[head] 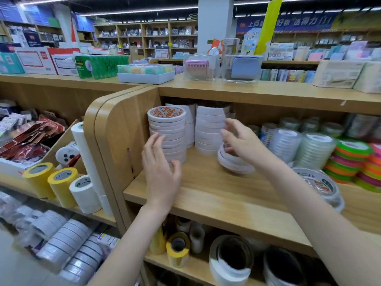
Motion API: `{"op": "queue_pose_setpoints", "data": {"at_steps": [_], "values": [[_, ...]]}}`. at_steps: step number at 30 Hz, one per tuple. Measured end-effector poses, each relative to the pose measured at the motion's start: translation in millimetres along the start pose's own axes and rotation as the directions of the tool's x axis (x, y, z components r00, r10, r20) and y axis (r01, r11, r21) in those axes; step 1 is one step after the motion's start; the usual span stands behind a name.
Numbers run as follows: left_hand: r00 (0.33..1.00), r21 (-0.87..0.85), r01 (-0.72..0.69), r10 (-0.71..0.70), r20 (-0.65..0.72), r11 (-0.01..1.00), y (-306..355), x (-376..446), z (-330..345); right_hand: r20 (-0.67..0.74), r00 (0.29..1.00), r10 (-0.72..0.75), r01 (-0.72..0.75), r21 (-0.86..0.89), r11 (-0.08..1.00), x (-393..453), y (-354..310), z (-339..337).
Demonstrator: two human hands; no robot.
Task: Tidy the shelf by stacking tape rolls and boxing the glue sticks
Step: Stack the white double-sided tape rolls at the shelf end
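A: Forearms fill the bottom of the view, both reaching onto the wooden shelf (216, 195). What are the hands doing?

B: Left hand (161, 172) is spread, fingers relaxed, holding nothing. It sits just beside the tall stack (167, 133) of white tape rolls at the shelf's left end, fingertips near or brushing its side; blur stops me saying which.

A: And the right hand (240, 141)?

B: Fingers reach over a small pile (235, 162) of loose white rolls lying tilted on the shelf, just in front of a second stack (209, 129). They look half curled toward the top roll, but whether they grip it I cannot tell.

A: Any glue sticks?

B: None I can pick out, so I judge the step in hand is stacking tape.

A: How to do it well?

B: Take the loose rolls as 1 flat bundle, thumb and fingers on opposite edges, so none slides off. Keep the left palm against the tall stack while lowering them, since it is high and narrow and probably tips easily. Centre each roll before letting go.

A: Risks?

B: Clear rolls (285, 143) and neon rolls (350, 162) crowd the right side; a wide elbow swing could knock them.
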State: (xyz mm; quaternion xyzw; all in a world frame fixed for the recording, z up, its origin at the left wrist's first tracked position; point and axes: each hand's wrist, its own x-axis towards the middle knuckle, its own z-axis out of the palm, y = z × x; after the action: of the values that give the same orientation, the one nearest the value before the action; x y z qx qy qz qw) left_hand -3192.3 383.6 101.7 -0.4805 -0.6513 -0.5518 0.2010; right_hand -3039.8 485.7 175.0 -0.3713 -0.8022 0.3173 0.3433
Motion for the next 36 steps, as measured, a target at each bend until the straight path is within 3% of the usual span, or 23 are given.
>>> {"op": "queue_pose_setpoints", "data": {"at_steps": [5,8,11,13,16,19,26,29,33,36], "values": [[0.989,-0.095,-0.104,0.113,0.095,0.990,35.3,-11.5,25.3,-0.087,0.995,-0.045,0.026,-0.208,0.978,-71.5,31.3,-83.5],[0.943,-0.210,-0.180,0.230,0.242,0.961,63.6,-22.7,45.4,-0.118,0.991,-0.058,-0.003,-0.463,0.886,-107.2,46.8,-125.9],[0.846,-0.364,-0.195,0.344,0.408,0.911,89.5,-36.8,63.8,-0.001,0.980,0.201,-0.155,-0.641,0.752,-131.5,73.5,-146.8],[0.754,-0.439,-0.139,0.382,0.535,0.888,102.3,-44.9,72.2,0.059,0.951,0.305,-0.215,-0.583,0.783,-143.5,82.4,-143.4],[0.602,-0.466,-0.151,0.455,0.656,0.872,108.3,-51.7,80.1,0.045,0.985,0.166,-0.119,-0.520,0.846,-149.1,89.7,-127.3],[0.515,-0.472,-0.161,0.482,0.709,0.867,104.5,-52.1,77.6,0.077,0.995,0.069,-0.026,-0.461,0.887,-148.8,90.6,-118.4],[0.564,-0.523,0.003,0.430,0.705,0.853,90.4,-43.8,57.7,0.034,0.998,-0.051,0.057,-0.212,0.976,-126.8,73.5,-120.2],[0.610,-0.509,0.071,0.366,0.703,0.858,84.8,-41.1,53.1,0.118,0.993,-0.017,0.041,-0.208,0.977,-112.5,70.3,-119.6],[0.675,-0.507,0.266,0.217,0.706,0.820,80.1,-36.3,49.4,0.126,0.992,0.002,0.012,-0.114,0.993,-98.3,74.3,-118.1],[0.692,-0.464,0.257,0.173,0.700,0.847,75.1,-33.7,48.0,0.150,0.989,0.009,0.001,-0.066,0.998,-95.6,77.7,-119.8]]}}
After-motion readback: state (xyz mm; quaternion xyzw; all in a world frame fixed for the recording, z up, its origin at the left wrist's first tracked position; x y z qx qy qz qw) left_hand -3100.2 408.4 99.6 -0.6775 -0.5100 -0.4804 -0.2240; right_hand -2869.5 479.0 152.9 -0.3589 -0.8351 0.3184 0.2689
